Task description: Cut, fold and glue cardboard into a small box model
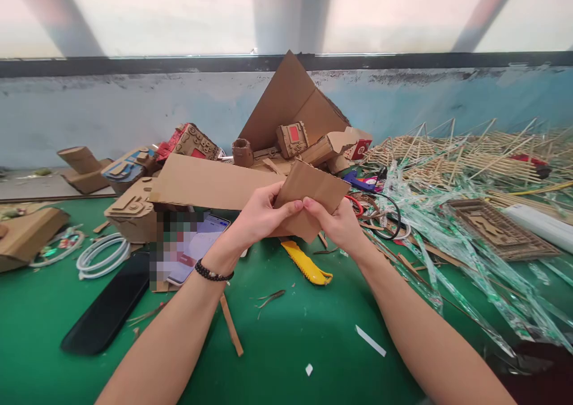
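- Cardboard piece [316,181] — pinched between the left hand [263,214] and right hand [342,226], above the green tabletop [277,351].
- Phone [203,244]: on-screen writing too small to read; left part blurred into blocks.
- Cardboard cup [242,153]: inside hard to make out.
- Long cardboard panel [201,183] — left hand hides whether it joins the piece.

No text, label, brand or number is legible anywhere

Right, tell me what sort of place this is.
Probably a craft or model-making workspace: there's a cardboard box with layered cut-outs, a heap of thin sticks, and what looks like a yellow cutter lying among cardboard scraps.
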Demonstrator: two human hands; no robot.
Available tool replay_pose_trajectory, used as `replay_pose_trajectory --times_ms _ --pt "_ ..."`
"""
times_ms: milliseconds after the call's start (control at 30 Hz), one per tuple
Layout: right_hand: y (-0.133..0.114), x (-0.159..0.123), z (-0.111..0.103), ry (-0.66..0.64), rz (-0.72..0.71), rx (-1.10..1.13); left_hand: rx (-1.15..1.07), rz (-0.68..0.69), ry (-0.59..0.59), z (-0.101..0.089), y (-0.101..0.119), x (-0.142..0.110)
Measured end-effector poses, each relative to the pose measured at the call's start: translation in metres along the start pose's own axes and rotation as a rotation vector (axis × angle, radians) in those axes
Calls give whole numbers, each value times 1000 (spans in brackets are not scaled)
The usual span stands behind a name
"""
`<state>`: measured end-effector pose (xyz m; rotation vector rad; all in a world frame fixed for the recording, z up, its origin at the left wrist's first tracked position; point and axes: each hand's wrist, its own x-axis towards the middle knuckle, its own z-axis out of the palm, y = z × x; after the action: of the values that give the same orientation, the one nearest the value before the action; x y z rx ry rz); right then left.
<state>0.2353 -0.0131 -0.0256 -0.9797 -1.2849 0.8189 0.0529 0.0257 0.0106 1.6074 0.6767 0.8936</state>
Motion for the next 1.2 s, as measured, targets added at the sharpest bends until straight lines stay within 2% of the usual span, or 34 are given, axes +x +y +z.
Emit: replay_pose_trajectory --times_ms 100,267,500,700,933,1000,1100,1200 --pt "4 3 1 40 38 17 -22 -37 22 -1 -1 1" --pt "8 6 -1 217 101 108 -105 -113 19 -7 3 0" --pt "7 -5 3 145 137 28 -161 -3 210 -3 6 0" --pt "13 -11 2 179 49 -16 -201 22 235 5 4 1" --pt "15 -3 1 34 110 34 -349 2 251 14 6 0" --pt "10 0 -1 72 100 74 -342 -25 210 13 7 -2" --pt "3 5 -8 163 45 131 -246 -132 28 7 11 -6" --pt "0 7 -15 101 50 85 -141 -187 -87 1 13 -8"
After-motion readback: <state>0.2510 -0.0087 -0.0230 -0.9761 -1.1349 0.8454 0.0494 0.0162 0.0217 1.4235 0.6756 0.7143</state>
